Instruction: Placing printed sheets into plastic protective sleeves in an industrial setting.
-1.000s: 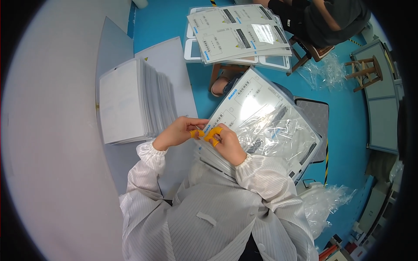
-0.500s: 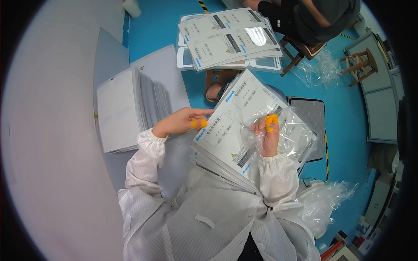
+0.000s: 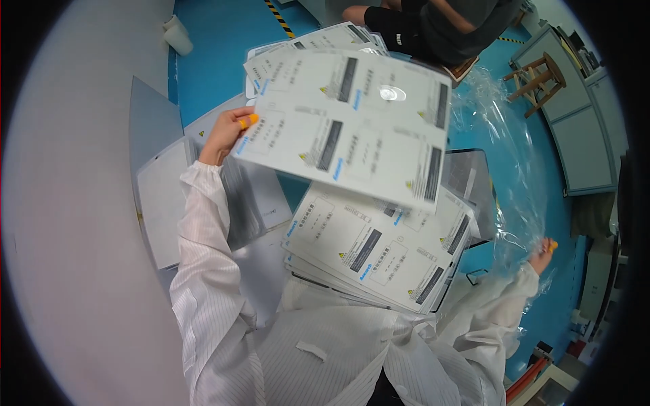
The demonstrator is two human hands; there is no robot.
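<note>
My left hand [image 3: 230, 134], a yellow cover on one finger, grips the left edge of a white printed sheet [image 3: 369, 115] with grey label blocks and blue lettering. The sheet is raised and tilted above a stack of similar printed sheets [image 3: 325, 220] against my lap. Far out to the right, my right hand [image 3: 540, 257] is closed on a thin clear plastic film [image 3: 518, 203]. The film trails up from it towards the floor near the stool. A yellow cover also shows on a right-hand finger.
On a grey surface at left stands a thick stack of white sheets [image 3: 166, 199]. More printed sheets [image 3: 325, 35] lie ahead, partly hidden by the raised one. A seated person [image 3: 453, 30] is beyond them. A wooden stool [image 3: 538, 81] and a grey cabinet [image 3: 589, 145] stand at right.
The top printed sheet has come up off the lap stack in my left hand. My right hand has swung far right, pulling the clear film away from the sheets.
</note>
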